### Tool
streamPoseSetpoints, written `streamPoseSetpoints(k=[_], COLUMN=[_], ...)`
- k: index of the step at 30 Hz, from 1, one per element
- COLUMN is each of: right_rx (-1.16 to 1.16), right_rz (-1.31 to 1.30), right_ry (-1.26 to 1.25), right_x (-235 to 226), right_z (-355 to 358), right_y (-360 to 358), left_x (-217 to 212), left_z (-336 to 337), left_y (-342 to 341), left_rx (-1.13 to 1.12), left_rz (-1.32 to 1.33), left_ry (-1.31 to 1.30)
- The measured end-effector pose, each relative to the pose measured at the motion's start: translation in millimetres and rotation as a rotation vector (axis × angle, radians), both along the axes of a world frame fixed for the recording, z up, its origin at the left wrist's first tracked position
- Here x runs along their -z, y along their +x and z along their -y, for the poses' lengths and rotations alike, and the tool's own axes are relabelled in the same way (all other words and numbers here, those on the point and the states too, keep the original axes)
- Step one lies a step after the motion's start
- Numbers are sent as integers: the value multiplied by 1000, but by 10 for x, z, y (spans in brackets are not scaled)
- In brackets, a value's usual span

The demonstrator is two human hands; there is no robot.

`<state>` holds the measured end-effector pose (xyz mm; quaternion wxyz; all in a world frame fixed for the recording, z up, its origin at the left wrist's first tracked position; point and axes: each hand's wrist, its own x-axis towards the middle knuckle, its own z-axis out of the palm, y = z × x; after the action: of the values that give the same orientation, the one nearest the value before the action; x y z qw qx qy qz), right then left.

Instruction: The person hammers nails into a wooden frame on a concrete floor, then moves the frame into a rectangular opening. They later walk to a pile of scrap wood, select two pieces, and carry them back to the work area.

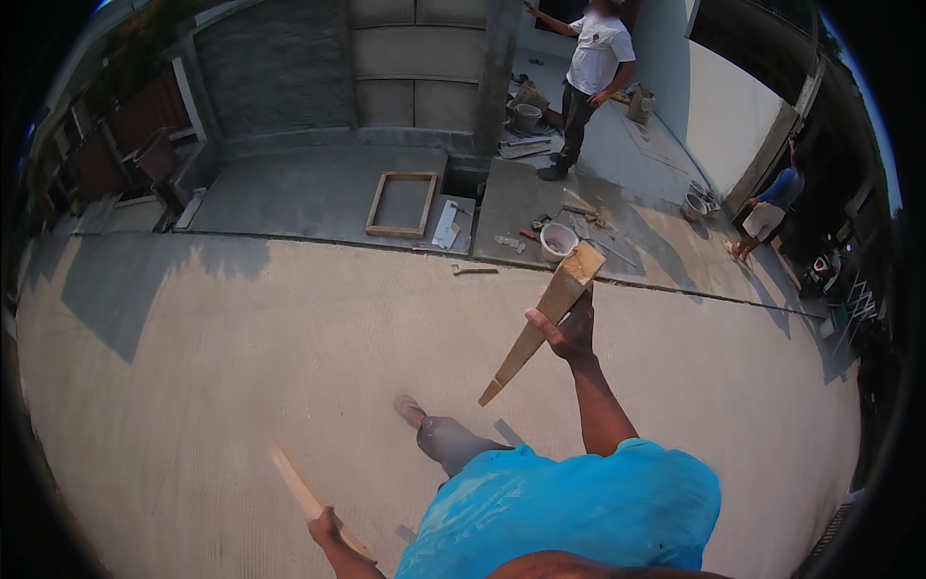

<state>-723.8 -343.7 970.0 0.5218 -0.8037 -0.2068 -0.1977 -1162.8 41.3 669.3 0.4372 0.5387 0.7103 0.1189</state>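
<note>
My right hand (571,333) is closed around a thick wooden beam (545,311), raised in front of me, its squared end up and away and its other end slanting down to the left. Lower left, my left hand (326,529) grips a pale, narrow wooden board (297,485) that points forward and left. The two pieces of wood are well apart. Beyond the beam's upper end stands a white bucket (558,241) on the grey slab. A hammer (476,271) lies on the pale pavement near the slab's edge.
A rectangular wooden frame (427,205) lies on the grey slab (289,193) ahead. Beside it is a white flat piece (447,224). One person (588,77) stands on the slab; another person (767,207) stands far right. Wood scraps (590,214) and another bucket (694,205) lie around.
</note>
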Motion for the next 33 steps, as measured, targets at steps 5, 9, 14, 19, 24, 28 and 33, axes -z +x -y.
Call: streamPoseSetpoints(k=[5,9,14,19,24,28,33], right_rx=[-85,-139,-169,-3,-63,-180,-211], right_rz=[57,27,34,206,100,96,72], right_ry=[-115,-240,-202,-210,49,157,322], right_x=[3,-172,-283,-102,-205,-410,-301], right_z=[-1540,-2830,-4085,-5196,-6389,-7394,-8585], right_y=[1069,1703,2426,2955,3398,3655,4167], left_x=[85,596,762,862,480,45,-162], left_z=[-957,-1430,-2047,-3486,-5482,-6834,-8117], left_y=[939,1004,1817,2795,3667,4295,4807], left_rx=[-21,2,104,140,77,-44,-226], left_rz=[9,-78,-135,-49,133,337,635], left_ry=[17,-260,-470,-465,-338,-243,-212])
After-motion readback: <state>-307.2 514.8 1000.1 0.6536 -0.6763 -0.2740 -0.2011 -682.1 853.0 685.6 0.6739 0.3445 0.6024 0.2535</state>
